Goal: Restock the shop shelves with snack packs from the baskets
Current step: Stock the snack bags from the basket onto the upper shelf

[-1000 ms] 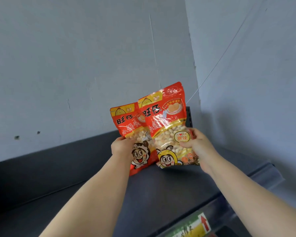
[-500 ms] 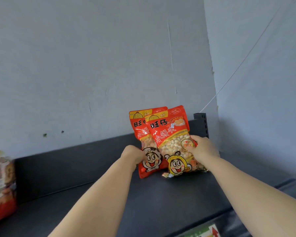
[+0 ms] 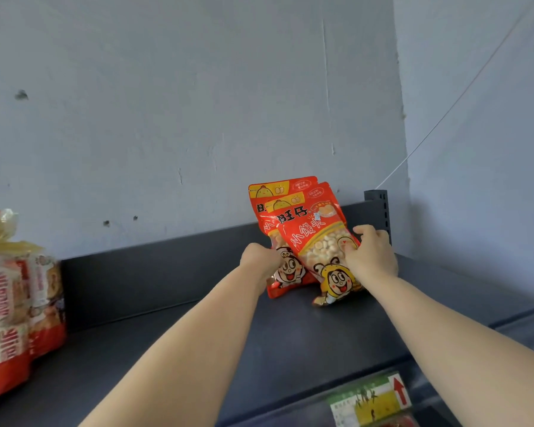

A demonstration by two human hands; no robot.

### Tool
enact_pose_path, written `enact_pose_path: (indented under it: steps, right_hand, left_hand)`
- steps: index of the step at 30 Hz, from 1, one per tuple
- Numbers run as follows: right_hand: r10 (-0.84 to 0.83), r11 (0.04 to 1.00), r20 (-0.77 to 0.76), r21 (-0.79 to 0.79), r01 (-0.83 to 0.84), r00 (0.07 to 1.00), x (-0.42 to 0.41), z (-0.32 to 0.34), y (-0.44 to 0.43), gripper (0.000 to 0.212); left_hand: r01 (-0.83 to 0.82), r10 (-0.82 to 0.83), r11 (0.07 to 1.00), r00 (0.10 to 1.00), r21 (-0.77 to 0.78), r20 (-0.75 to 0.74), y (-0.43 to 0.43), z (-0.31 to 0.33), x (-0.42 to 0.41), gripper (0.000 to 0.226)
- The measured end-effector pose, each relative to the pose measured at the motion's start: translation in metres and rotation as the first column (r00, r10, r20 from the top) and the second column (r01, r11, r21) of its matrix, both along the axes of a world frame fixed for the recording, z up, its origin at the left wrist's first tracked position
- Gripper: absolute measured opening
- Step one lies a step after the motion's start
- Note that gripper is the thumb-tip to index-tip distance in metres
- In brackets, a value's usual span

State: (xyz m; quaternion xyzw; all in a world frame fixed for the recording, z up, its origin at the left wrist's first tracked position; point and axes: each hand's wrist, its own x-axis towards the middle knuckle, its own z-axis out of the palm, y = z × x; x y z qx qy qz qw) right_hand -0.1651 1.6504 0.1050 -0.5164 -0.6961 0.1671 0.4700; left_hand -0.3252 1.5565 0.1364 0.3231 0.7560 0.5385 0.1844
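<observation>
Two red snack packs stand on the dark shelf (image 3: 198, 340) near its back right corner, leaning toward the wall. The front pack (image 3: 316, 241) overlaps the rear pack (image 3: 272, 198), and both show a cartoon face and a clear window of small round biscuits. My left hand (image 3: 259, 257) grips the rear pack's left side at its lower part. My right hand (image 3: 369, 254) holds the right edge of the front pack, fingers curled round it. Both packs' bottoms touch the shelf.
A bundle of red and white snack packs (image 3: 16, 303) stands at the shelf's left end. A black slotted upright (image 3: 379, 211) rises at the back right corner. A green and yellow price label (image 3: 370, 399) sits on the shelf's front rail. Grey walls close the back and right.
Both hands have carried the two packs down and back onto the shelf toward the corner. The packs overlap more now. The view has shifted left, bringing the bundle at the left into sight.
</observation>
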Motion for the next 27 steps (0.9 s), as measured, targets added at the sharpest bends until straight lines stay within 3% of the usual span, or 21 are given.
enact_pose_path:
  steps: [5,14,17,23,27]
  right_hand:
    - [0.024,0.995,0.178,0.091,-0.041,0.984,-0.005,0.002,-0.039,0.036]
    - [-0.042,0.980,0.278,0.197,-0.014,0.960,-0.012,-0.012,-0.135,0.032]
    - [-0.013,0.982,0.251,0.183,-0.035,0.968,-0.016,-0.019,-0.171,0.032]
    - [0.025,0.975,0.327,0.200,-0.095,0.945,-0.006,-0.034,-0.233,0.034]
    - [0.042,0.975,0.338,0.193,-0.113,0.940,0.004,-0.037,-0.264,0.033]
  left_hand:
    - [0.091,-0.091,0.996,0.996,-0.017,-0.007,-0.029,0.010,0.008,0.029]
    - [0.155,-0.155,0.988,0.982,-0.008,-0.106,-0.126,0.012,0.010,0.009]
    - [0.186,-0.181,0.982,0.970,0.016,-0.164,-0.155,0.006,0.000,0.034]
    - [0.156,-0.126,0.987,0.880,0.027,-0.458,-0.212,-0.010,-0.010,0.031]
    - [0.086,-0.110,0.994,0.745,-0.070,-0.657,-0.249,-0.018,-0.001,0.038]
